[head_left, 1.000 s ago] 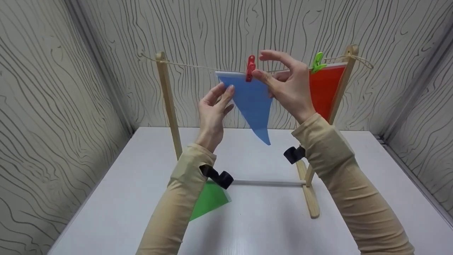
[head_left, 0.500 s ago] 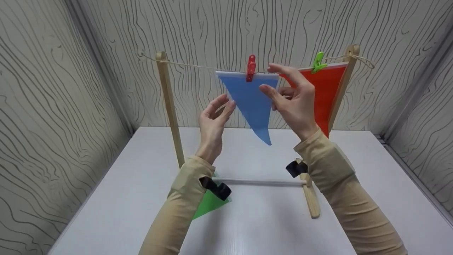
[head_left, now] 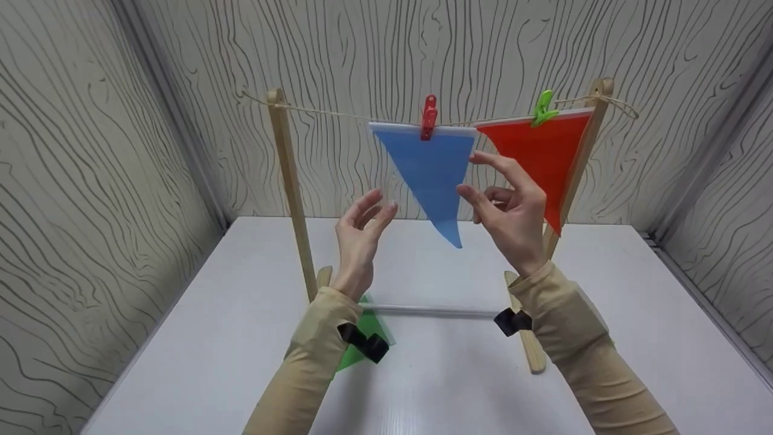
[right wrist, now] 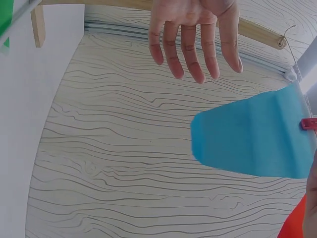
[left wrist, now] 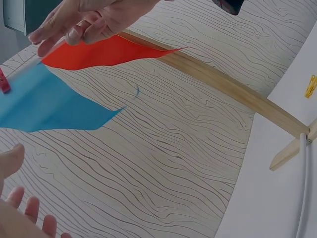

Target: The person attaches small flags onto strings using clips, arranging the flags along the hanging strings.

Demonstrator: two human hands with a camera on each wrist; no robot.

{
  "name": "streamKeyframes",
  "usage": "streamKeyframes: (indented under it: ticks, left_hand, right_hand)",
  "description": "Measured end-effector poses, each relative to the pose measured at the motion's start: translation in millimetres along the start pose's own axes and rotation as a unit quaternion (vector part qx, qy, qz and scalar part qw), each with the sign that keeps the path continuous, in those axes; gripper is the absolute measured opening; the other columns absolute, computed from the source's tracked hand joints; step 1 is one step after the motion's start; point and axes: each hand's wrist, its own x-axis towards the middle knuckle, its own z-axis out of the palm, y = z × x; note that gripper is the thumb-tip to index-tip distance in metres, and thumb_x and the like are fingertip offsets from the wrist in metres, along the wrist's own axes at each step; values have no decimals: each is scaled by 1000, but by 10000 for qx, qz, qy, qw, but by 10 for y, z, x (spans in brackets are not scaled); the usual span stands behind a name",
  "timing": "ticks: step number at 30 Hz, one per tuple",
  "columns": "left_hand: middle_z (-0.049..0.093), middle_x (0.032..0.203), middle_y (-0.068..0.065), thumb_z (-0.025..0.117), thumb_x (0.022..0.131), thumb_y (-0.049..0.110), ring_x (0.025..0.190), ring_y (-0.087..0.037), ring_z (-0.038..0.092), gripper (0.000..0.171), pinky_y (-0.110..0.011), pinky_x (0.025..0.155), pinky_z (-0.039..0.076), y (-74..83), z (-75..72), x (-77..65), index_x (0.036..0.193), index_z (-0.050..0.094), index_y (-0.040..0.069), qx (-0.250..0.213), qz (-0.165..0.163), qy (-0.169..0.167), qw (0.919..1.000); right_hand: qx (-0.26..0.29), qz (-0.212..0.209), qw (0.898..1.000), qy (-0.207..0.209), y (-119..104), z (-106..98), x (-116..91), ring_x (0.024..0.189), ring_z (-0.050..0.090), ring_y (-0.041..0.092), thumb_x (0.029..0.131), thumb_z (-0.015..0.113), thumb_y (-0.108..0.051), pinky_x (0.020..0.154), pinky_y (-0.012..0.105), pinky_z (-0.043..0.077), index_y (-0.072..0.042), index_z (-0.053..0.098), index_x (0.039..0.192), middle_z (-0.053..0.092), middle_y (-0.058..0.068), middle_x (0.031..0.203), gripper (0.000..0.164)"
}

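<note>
A blue pennant flag [head_left: 432,175] hangs from a thin string [head_left: 332,113], clipped at its top by a red clothespin [head_left: 429,118]. To its right, a red pennant flag [head_left: 537,157] hangs under a light green clothespin [head_left: 544,110]. My left hand [head_left: 359,241] is below and left of the blue flag, fingers relaxed and holding nothing. Close to the blue flag's right edge is my right hand [head_left: 513,211], its thumb and index finger spread apart with nothing pinched. Whether a fingertip grazes that edge I cannot tell.
Two wooden posts [head_left: 290,187] carry the string, joined low by a white rod [head_left: 435,310]. A green flag [head_left: 375,329] lies on the white table [head_left: 453,386], partly behind my left wrist. The left wrist view shows a yellow clothespin [left wrist: 311,87] on the table. Patterned walls surround it.
My right hand has let go of the red clothespin and moved down and slightly right. My left hand has come off the blue flag and lowered. The flag stays hanging.
</note>
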Motion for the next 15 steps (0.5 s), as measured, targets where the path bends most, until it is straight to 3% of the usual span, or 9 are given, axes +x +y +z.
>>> streamKeyframes:
  ticks: [7, 15]
  left_hand:
    - [57, 142, -12, 73, 92, 17, 137, -28, 48, 48, -45, 113, 45, -209, -54, -63, 136, 59, 7, 124, -330, 223, 9991]
    - [54, 145, -15, 74, 91, 19, 139, -30, 46, 53, -48, 116, 41, -483, -140, -145, 139, 56, 5, 465, -517, 442, 9966]
  right_hand:
    - [146, 174, 9997, -41, 139, -7, -251, 58, 62, 3, 86, 74, 3, 60, 20, 57, 7, 60, 129, 68, -16, 122, 45]
    - [273, 143, 9995, -102, 378, -43, -554, 64, 64, 3, 83, 73, 13, 61, 20, 59, 9, 61, 126, 67, -7, 123, 45]
